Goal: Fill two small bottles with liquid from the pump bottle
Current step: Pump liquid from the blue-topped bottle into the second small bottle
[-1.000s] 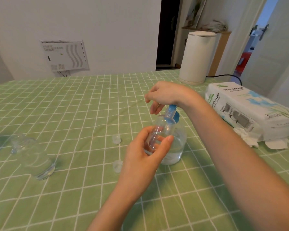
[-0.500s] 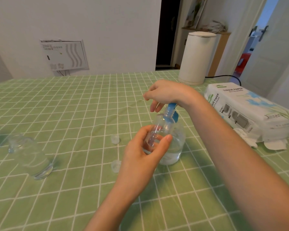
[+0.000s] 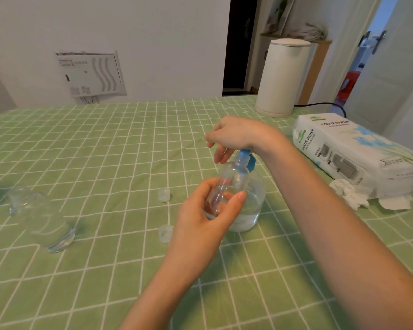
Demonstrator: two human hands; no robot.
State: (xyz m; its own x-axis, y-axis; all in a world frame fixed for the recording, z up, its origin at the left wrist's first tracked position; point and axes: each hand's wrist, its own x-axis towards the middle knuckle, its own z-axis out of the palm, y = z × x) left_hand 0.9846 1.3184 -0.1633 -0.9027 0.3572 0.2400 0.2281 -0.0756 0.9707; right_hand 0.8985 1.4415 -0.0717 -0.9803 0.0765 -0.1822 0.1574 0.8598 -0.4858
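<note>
Head view: the white pack [image 3: 343, 144] reads "TISSUE PAPER". The left hand [image 3: 200, 225] curls its fingers and thumb round a clear plastic small bottle [image 3: 234, 179], held against the pump bottle [image 3: 253, 206] on the green checked worktop [image 3: 105, 151]. The right hand [image 3: 236, 134] rests on the blue pump [image 3: 247, 158], fingers hanging loose.

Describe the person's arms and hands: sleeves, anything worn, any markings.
The left forearm and right forearm are bare to the frame edge, no sleeve showing. The left hand and right hand wear no gloves; no ring, watch or bracelet is visible. The left thumbnail looks short and unpainted.
</note>
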